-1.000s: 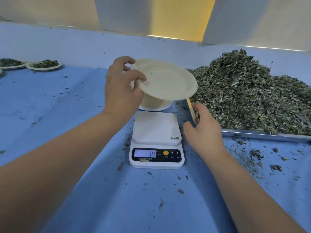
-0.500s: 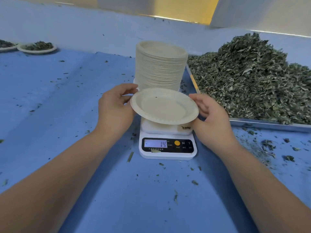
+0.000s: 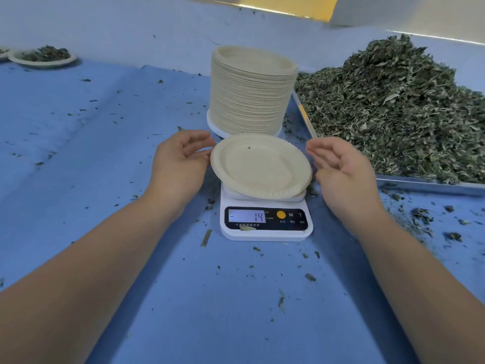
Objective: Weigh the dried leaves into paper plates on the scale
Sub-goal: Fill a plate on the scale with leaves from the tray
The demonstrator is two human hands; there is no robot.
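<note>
One plate (image 3: 261, 166) lies on the scale (image 3: 266, 233), rim up and overhanging the platform on the left and right. It holds no leaves, only one dark speck near its far rim. The scale's display (image 3: 246, 216) shows 14 with a dash at its left.

The left hand (image 3: 181, 164) is just left of the plate, fingers loosely curved and apart, with nothing clasped. Its fingertips (image 3: 208, 143) sit right at the plate's left rim; I cannot tell whether they touch it. The right hand (image 3: 341, 169) mirrors it on the right, palm turned inward, fingers relaxed and spread a little, holding nothing. Its fingertips (image 3: 312, 151) are just beside the right rim, contact likewise unclear.

Directly beyond the scale stands one tall stack (image 3: 252, 90) of empty plates on a white round base.

To the right, one metal tray (image 3: 430, 184) carries a high heap of dried leaves (image 3: 393, 106); its near left corner comes close to the right hand.

Far left, well apart from the scale, are two filled plates: one whole (image 3: 43, 59), and one (image 3: 2, 53) cut off by the frame edge.

Everything rests on a blue cloth (image 3: 91, 127), with loose leaf bits scattered over it, thickest near the tray and around the scale. One bit lies on the scale's near edge.
</note>
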